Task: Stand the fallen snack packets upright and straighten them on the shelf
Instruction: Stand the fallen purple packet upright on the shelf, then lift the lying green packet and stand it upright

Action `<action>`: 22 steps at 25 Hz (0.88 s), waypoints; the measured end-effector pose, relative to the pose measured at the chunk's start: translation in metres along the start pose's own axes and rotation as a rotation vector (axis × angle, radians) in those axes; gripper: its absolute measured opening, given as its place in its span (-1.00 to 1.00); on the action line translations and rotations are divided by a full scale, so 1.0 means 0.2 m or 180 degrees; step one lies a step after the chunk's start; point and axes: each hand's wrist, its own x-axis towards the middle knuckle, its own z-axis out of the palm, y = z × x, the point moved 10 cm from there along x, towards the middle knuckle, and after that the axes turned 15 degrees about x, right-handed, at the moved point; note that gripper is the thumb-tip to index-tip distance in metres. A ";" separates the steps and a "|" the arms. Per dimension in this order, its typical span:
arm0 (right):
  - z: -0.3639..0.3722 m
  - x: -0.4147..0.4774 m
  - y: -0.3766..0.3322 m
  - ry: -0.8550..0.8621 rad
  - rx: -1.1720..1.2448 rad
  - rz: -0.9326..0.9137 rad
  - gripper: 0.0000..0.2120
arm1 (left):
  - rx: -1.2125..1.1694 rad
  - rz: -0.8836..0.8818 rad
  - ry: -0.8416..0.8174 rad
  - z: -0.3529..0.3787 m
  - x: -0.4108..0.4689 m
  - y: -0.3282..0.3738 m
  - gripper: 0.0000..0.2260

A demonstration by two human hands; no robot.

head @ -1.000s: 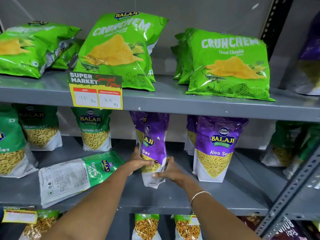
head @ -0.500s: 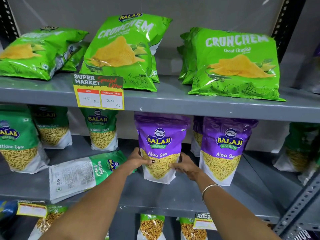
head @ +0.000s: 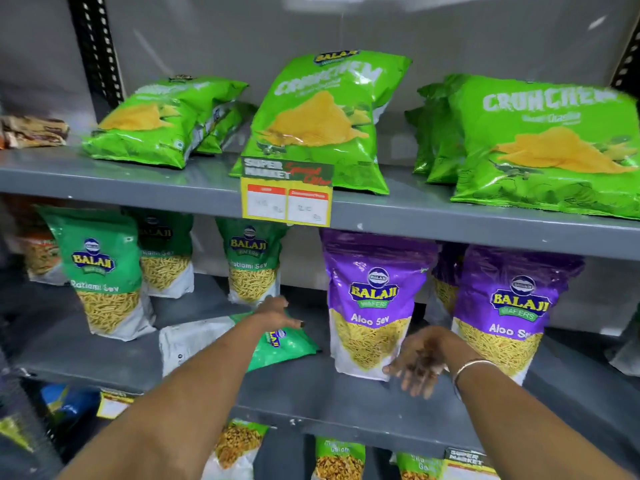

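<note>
A green Ratlami Sev packet (head: 207, 341) lies flat on the middle shelf (head: 311, 400), white back facing up. My left hand (head: 277, 311) hovers open over its green top end; I cannot tell if it touches. A purple Aloo Sev packet (head: 372, 306) stands upright, facing front. My right hand (head: 420, 363) is open at its lower right corner, fingers spread, holding nothing. A second purple Aloo Sev packet (head: 509, 306) stands upright to the right.
Green Ratlami Sev packets (head: 104, 271) stand at the left of the middle shelf. Green Crunchem bags (head: 318, 123) lean on the upper shelf behind a price tag (head: 287, 199). More packets (head: 339, 459) sit on the shelf below. A black upright post (head: 93, 46) is at the back left.
Both hands let go of the purple Aloo Sev packet, which now stands upright. My left hand moved left over the fallen green packet. The view shifted left.
</note>
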 end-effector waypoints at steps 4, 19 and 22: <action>0.50 0.20 -0.20 -0.0257 0.0596 0.0014 -0.72 | -0.0070 0.1000 -0.0857 -0.06 0.10 -0.40 -0.10; 0.69 0.21 -0.73 0.1705 0.4116 -0.2156 -0.93 | -0.1270 0.0035 -0.1897 -0.06 0.03 -1.06 -0.78; 0.63 0.00 -0.96 0.1493 0.3659 -0.2541 -0.92 | -0.1416 0.0175 -0.1912 -0.13 -0.03 -0.98 -0.79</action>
